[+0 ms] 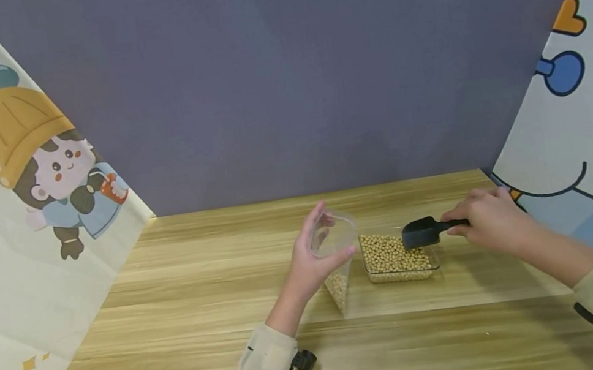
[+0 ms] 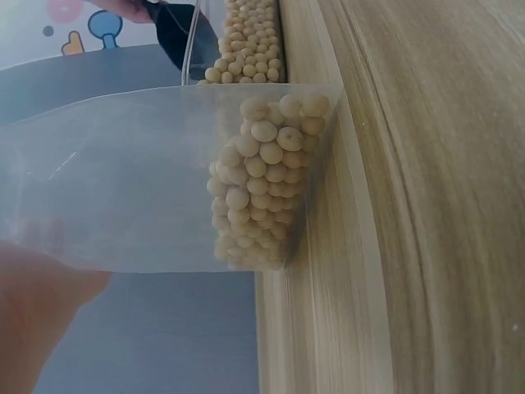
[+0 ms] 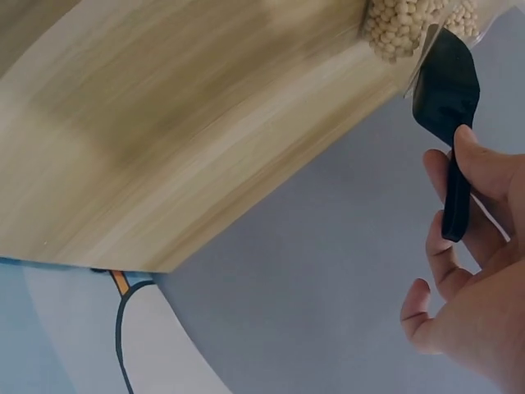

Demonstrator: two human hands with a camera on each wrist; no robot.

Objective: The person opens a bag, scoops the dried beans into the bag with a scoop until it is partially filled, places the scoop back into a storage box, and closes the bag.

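My left hand (image 1: 314, 263) grips a clear plastic bag (image 1: 335, 254) upright on the wooden table (image 1: 191, 321), its mouth held wide. Pale soybeans (image 2: 262, 180) fill the bag's bottom corner. Just to its right stands a clear shallow tray (image 1: 397, 257) full of the same beans. My right hand (image 1: 492, 219) pinches the handle of a black scoop (image 1: 424, 232), whose bowl hovers over the tray's right end. In the right wrist view the scoop (image 3: 447, 98) points at the tray's beans (image 3: 402, 25).
A dark purple wall stands at the back. Cartoon-printed panels close in the left (image 1: 24, 181) and right (image 1: 586, 100) sides. Bare wooden tabletop spreads to the left and front of the bag.
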